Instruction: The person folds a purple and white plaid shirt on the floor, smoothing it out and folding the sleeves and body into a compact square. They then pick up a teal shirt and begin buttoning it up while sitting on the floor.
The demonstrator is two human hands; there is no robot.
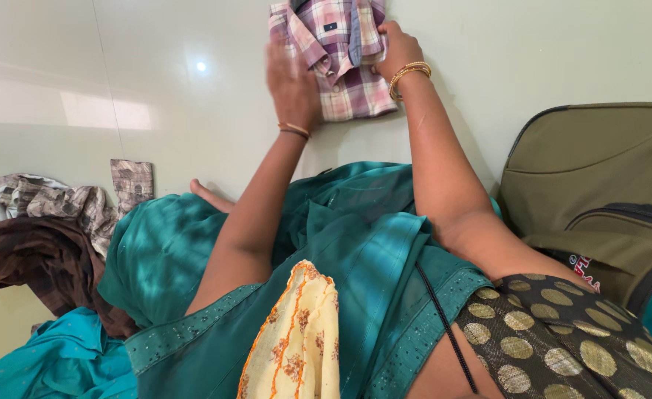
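**Both hands flat on a folded plaid shirt, far edge of the floor**

Nearest the camera: a yellow cloth with orange flower print [296,340] draped over the lap, teal sari fabric [341,244] spread across the knees, a dark blouse sleeve with gold dots [562,332] at the right. To the right, just beside the right arm, an olive-green bag [599,177] with a black zip. To the left, well apart from the hands, a heap of unfolded clothes [38,229] on the pale tiled floor [156,89]: brown, grey-patterned, with a teal piece in front.

Farther out, at full reach: a pink, maroon and white checked shirt [344,66], folded into a compact rectangle, collar toward the far side, lying on the floor at the top of the view and partly cut off by the frame edge. Left hand [293,85] open, fingers together, palm pressed on the shirt's left edge. Right hand [396,48] at the right edge, fingers curled onto the fold; hard to tell whether pinching cloth or only pressing.

Risk, as a judgement: smooth, glossy tile, so likely sliding of the shirt under an uneven push; springing open of the folds on release, given the stiff collar; skewed edges from pressing at arm's length.
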